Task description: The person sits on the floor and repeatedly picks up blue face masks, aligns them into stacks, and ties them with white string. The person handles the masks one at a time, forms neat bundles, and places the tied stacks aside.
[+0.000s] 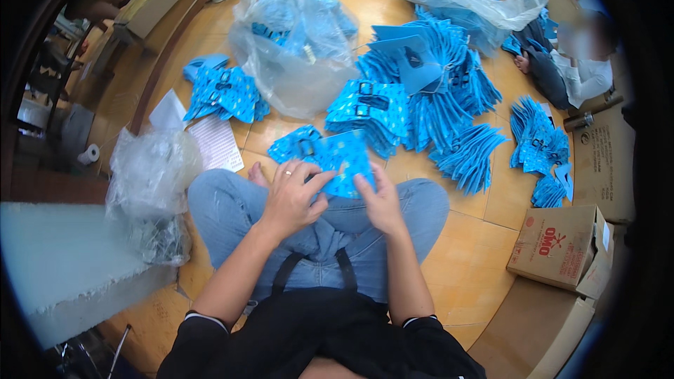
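Note:
A flat blue patterned piece [345, 161], soft-looking and dotted with small pale marks, is held above my crossed legs. My right hand [381, 200] grips its right edge, the thumb lying on top. At its left edge, my left hand [295, 193] has its fingers bent and closed on the piece, partly hiding it. Just beyond my left hand, another blue patterned piece with a black strap [298, 142] lies on the floor. A stack of similar pieces with black buckles [368, 109] rises behind the held one. Fine details of the held piece are blurred.
Large bundles of blue pieces [446, 84] fan out ahead, near clear plastic bags [295, 49]. A smaller pile [225, 95] sits left, beside printed paper [213, 142] and crumpled plastic [151, 175]. Cardboard boxes [554, 249] line the right; another person [590, 74] sits far right.

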Demonstrator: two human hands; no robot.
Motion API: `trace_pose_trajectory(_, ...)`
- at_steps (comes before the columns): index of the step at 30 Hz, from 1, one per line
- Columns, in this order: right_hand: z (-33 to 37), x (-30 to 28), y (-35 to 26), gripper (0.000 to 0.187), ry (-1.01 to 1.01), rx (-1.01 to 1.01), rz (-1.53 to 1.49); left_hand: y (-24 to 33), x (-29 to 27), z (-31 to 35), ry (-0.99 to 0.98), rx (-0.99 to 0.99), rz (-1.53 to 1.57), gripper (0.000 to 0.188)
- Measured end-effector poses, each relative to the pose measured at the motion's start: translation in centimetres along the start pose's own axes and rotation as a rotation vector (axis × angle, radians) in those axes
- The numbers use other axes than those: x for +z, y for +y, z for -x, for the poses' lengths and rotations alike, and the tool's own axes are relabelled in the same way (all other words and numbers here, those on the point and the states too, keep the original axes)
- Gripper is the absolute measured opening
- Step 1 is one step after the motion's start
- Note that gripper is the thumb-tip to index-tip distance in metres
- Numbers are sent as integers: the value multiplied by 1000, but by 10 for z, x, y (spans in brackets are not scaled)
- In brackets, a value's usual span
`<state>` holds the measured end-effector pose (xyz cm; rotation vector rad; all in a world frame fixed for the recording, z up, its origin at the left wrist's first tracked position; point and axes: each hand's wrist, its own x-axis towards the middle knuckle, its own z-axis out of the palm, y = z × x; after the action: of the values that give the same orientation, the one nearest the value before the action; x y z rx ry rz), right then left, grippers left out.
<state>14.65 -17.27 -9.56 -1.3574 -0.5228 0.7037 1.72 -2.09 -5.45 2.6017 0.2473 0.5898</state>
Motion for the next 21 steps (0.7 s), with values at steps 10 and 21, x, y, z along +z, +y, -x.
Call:
trace_pose_trajectory(10, 26, -8, -58, 27, 81, 98, -391, -3, -20, -2, 180, -762, 1194, 40)
trace_pose_trajectory(21, 26, 4, -68, 20, 155, -151, 178, -16, -34, 15, 301, -481, 919, 18)
